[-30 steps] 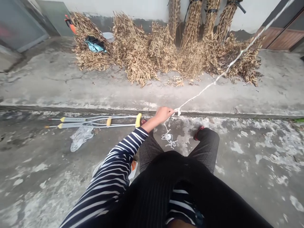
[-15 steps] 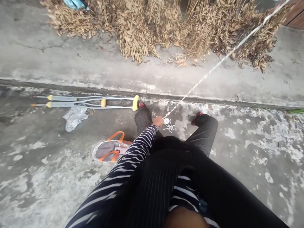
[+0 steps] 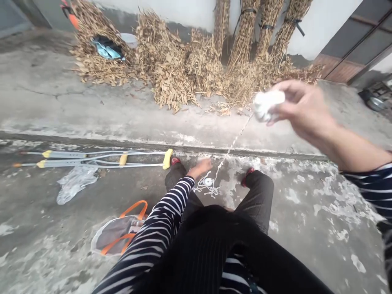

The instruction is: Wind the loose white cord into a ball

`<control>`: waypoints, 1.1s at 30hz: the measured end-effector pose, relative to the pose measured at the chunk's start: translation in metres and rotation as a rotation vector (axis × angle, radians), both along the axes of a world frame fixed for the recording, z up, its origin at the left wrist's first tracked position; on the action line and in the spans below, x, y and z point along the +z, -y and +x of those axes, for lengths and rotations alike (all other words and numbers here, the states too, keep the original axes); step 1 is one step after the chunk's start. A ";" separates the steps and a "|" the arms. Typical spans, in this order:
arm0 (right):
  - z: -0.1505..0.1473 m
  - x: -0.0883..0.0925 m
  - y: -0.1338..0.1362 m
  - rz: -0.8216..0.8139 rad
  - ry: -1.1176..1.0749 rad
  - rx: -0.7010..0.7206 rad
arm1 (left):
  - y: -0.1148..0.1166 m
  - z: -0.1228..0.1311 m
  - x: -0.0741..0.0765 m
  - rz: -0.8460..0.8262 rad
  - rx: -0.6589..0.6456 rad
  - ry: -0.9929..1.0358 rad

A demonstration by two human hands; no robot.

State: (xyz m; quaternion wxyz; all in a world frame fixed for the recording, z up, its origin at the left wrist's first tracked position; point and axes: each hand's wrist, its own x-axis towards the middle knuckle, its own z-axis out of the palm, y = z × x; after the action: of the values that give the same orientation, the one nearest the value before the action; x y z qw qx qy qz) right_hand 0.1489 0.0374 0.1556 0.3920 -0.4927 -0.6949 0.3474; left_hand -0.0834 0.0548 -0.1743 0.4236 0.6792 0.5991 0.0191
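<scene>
Concrete ground [image 3: 306, 237] is filling the near part of the scene, and a raised ledge [image 3: 131, 112] is running above it. Dried plants [image 3: 171, 65] are spreading along the ledge's far edge, some leaning upright in tied bundles against the wall [image 3: 183, 11]. The person's legs [image 3: 259, 192] are standing apart on the ground, just short of the ledge's near edge. To their left, a pair of crutches [image 3: 123, 159] is lying alongside that edge. A mesh bag [image 3: 107, 236] with orange handles is resting nearer the ground's left side, and a clear plastic bag [image 3: 75, 183] is lying just below the crutches.

The right hand [image 3: 306, 108] is lifting a white bundle [image 3: 266, 105] over the ledge, its fingers curling around it; blur is hiding the make of the bundle. The left hand [image 3: 201, 166] is hanging low near the ledge's near edge; its fingers are looking curled, but whether they are gripping anything cannot be told. A white cord [image 3: 237, 138] is slanting down from near the bundle towards the ground, where loose strands are surrounding a small white roll [image 3: 208, 182] between the red shoes [image 3: 174, 160].

The step in hand seems to be handling the cord, the right hand carrying the bundle. The next move is probably calling for a firm right-hand hold while loose strands are staying clear of the shoes.
</scene>
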 end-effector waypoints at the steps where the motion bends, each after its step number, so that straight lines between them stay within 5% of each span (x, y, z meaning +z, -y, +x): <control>1: -0.007 -0.001 -0.001 -0.067 -0.063 0.003 | -0.013 0.002 0.020 0.070 0.045 0.097; 5: -0.036 -0.006 0.001 -0.158 -0.200 0.048 | -0.045 0.015 0.121 0.454 0.166 0.861; 7: -0.044 -0.004 0.001 -0.127 -0.185 0.069 | -0.042 0.025 0.166 0.517 0.146 1.018; 10: -0.045 -0.002 -0.003 -0.104 -0.175 0.050 | -0.019 0.035 0.197 0.463 0.144 1.065; 12: -0.042 -0.007 -0.007 -0.085 -0.191 0.019 | -0.001 0.038 0.191 0.392 0.137 1.138; 15: -0.038 -0.024 -0.012 -0.085 -0.230 -0.012 | 0.018 0.038 0.162 0.277 0.125 1.241; 18: -0.039 -0.043 -0.017 -0.115 -0.304 -0.030 | 0.024 0.032 0.140 0.260 0.120 1.126; 25: -0.044 -0.051 -0.023 -0.119 -0.423 -0.061 | 0.028 0.003 0.133 0.145 -0.031 1.004; 28: -0.041 -0.056 -0.025 -0.128 -0.469 -0.104 | 0.045 -0.005 0.110 0.000 -0.052 1.017; 33: -0.041 -0.089 -0.020 -0.156 -0.504 -0.160 | 0.063 -0.019 0.063 -0.042 0.046 0.389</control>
State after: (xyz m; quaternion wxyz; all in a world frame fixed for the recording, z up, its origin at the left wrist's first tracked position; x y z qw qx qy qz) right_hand 0.1079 0.0570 0.0662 0.5395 -0.4728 -0.5054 0.4796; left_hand -0.1028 -0.0079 -0.1113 0.5448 0.6401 0.5214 0.1470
